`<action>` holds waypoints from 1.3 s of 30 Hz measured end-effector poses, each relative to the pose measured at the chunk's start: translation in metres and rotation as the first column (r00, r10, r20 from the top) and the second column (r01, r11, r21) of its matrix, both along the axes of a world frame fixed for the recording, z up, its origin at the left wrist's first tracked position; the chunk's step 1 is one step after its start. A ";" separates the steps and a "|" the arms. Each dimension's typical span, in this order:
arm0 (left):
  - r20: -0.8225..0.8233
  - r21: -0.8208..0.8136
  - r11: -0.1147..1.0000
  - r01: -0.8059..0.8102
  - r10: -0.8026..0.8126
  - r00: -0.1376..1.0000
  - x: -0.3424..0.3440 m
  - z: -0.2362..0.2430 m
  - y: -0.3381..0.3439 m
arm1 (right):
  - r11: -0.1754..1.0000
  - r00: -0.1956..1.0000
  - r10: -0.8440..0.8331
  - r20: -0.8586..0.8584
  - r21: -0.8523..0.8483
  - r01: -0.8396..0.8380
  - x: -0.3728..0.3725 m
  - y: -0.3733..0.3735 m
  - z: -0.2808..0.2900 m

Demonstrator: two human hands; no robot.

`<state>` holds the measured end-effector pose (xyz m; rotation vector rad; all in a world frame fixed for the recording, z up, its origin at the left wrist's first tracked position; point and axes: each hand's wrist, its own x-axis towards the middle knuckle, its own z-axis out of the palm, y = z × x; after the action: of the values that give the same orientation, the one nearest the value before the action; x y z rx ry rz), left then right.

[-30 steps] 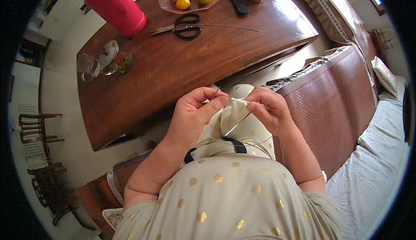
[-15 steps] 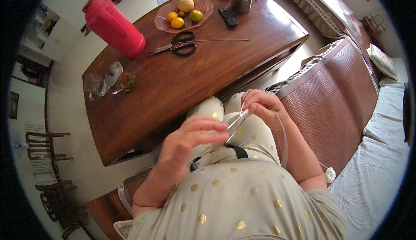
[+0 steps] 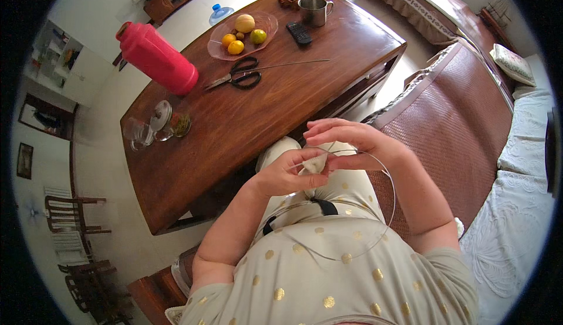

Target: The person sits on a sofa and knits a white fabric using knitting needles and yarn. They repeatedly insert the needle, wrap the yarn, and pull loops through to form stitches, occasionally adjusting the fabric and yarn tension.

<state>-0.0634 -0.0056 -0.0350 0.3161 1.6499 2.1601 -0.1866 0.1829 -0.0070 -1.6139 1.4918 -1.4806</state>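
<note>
Hands [image 3: 288,171] now closer around knitting [image 3: 315,164]

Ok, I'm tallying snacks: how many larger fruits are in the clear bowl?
4: pale fruit at back, orange fruit at left, yellow-orange fruit in front, green fruit at right; none seems hidden.

Hands [image 3: 284,174] [image 3: 365,141], two; white knitted piece [image 3: 315,163], one; table [image 3: 246,127], one; red flask [image 3: 158,58], one; scissors [image 3: 220,81], one pair; remote control [image 3: 299,33], one; metal mug [image 3: 314,13], one; fruit plate [image 3: 270,26], one; orange fruits [image 3: 236,48] [image 3: 228,40], two; green fruit [image 3: 258,36], one; blue-capped jug [image 3: 220,14], one.
</note>
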 end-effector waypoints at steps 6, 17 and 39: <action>-0.236 -0.207 0.977 -0.044 -0.006 0.972 0.004 0.011 0.014 | 0.955 0.798 0.229 0.558 0.032 -0.296 -0.038 0.030 0.004; -0.258 -0.329 0.692 -0.643 0.589 0.766 0.011 -0.006 0.045 | 0.899 0.919 0.155 0.363 -0.437 0.021 0.006 0.055 0.081; -0.711 -0.702 0.125 -0.701 -0.159 0.685 0.051 0.047 -0.006 | 0.702 0.580 -0.516 -0.630 0.076 0.708 0.052 0.082 -0.022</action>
<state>-0.0123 -0.0120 0.0118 0.3244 3.3945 0.5128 -0.1351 0.2652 -0.0288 -1.4401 2.7261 -0.9551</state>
